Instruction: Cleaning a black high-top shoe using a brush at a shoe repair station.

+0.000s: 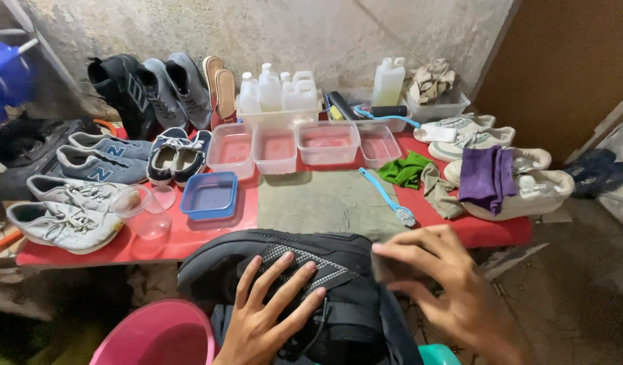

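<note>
While braced flat, fingers spread, on black mesh sneaker (pixel 291 270), left hand (pixel 267 318) gripped nothing; right hand (pixel 446 284) blurred, apparently pinching small grey pad (pixel 389 269) against shoe.

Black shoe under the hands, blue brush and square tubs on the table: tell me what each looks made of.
Black shoe: probably knit or mesh fabric, matte, with a textured grey patch. Blue brush: plastic, judging by its smooth, evenly coloured handle. Square tubs: clear, slightly glossy plastic; the red table shows through.
</note>
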